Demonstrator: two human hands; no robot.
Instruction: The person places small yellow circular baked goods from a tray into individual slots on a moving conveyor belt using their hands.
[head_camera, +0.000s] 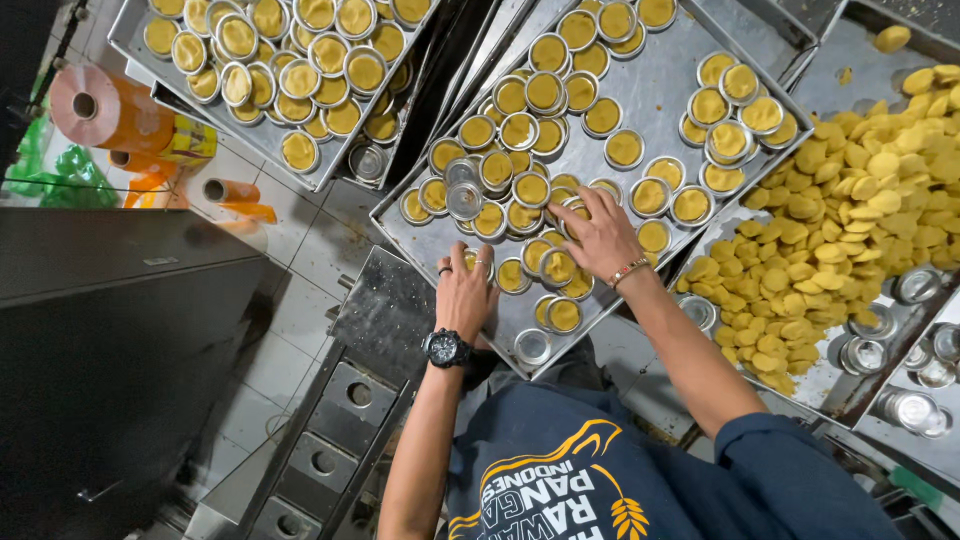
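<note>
**Figure: Both hands working filled round tins on a steel tray**

Seen from my head camera, the right hand (600, 238) lies spread, palm down, over a cluster of small round tins (556, 268) filled with yellow cake, near the front edge of the middle tray (668, 95). Its fingers (572, 212) are splayed and curled over the tin rims, touching several at once; I cannot tell whether any 1 tin is actually pinched. The left hand (464, 292), wearing a black wristwatch (445, 348), rests just beside it at the tray's near edge, fingers bent around a tin (478, 262) that is mostly hidden by them.

To do this step well, I would judge that each tin should be taken by its rim, not by the soft yellow top, and lifted straight up so that the neighbours (many overlap or lean on each other) do not tip. Empty tins (463, 200) lie mixed in among the full ones and are best kept apart.

Round about: a 2nd tray of filled tins (300, 70) at upper left, a heap of loose yellow cakes (850, 210) on the tray at right, and orange film rolls (95, 108) beside the counter.
</note>
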